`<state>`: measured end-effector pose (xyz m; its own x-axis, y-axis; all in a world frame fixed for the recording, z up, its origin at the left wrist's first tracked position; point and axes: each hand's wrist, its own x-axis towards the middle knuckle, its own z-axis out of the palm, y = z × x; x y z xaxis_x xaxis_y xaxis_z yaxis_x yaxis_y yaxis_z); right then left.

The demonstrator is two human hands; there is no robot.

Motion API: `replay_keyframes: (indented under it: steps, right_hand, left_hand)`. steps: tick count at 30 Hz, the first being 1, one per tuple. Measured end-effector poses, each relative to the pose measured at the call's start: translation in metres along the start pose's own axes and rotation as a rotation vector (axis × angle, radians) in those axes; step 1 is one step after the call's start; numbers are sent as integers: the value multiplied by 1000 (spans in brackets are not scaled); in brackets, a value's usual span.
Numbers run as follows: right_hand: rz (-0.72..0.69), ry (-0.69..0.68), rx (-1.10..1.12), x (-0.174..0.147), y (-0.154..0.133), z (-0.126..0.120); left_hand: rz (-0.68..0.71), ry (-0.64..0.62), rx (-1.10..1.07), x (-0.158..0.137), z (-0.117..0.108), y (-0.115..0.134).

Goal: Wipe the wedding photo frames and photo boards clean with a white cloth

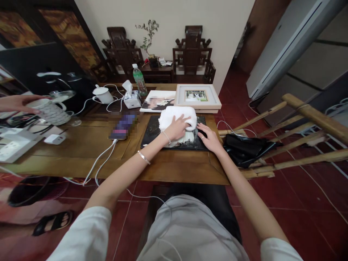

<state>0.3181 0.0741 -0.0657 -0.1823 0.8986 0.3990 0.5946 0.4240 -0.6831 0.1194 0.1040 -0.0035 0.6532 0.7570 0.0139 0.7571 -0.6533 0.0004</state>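
A folded white towel [170,115] lies on a dark picture panel [150,130] on the wooden table. My left hand [178,127] rests on the towel with its fingers spread, pressing its top; a bracelet and a bangle circle that arm. Along the panel's right edge lies my right hand [208,138], its fingers stretched out near the towel and a ring on one of them. The towel and my left hand cover part of the panel's picture, where a pale shape shows.
Behind the panel are a white-framed photo [179,96] and a print [150,101]. A phone [123,127] on a cable, tissue box [132,100], bottle [138,78] and lidded cup [103,95] stand leftward. Another person's hand [24,104] holds a patterned mug [51,110]. A bamboo chair [299,105] is rightward.
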Motion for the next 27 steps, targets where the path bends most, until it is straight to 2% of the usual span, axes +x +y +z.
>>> replay_keyframes:
  steps: [2,5,12,15,17,19,24,27]
  right_hand:
    - [4,-5,-2,0,-1,0]
    - [4,-8,2,0,-1,0]
    - [-1,-2,14,1,-1,2]
    - [-3,3,15,1,-1,1]
    - [-3,1,17,1,-1,1]
    - [-1,-1,20,1,-1,0]
    - [33,8,50,1,0,0]
    - [87,88,159,2,4,1]
  left_hand:
    - [-20,18,16,2,3,0]
    - [-24,13,40,-14,1,12]
    - [36,-96,80,-101,-15,71]
    - [108,-141,64,-121,-20,83]
    - [110,-138,40,-118,-22,78]
    - [81,-119,20,-103,-22,66]
    - [28,-76,5,-39,-14,29]
    - [1,-40,-10,-9,-6,22]
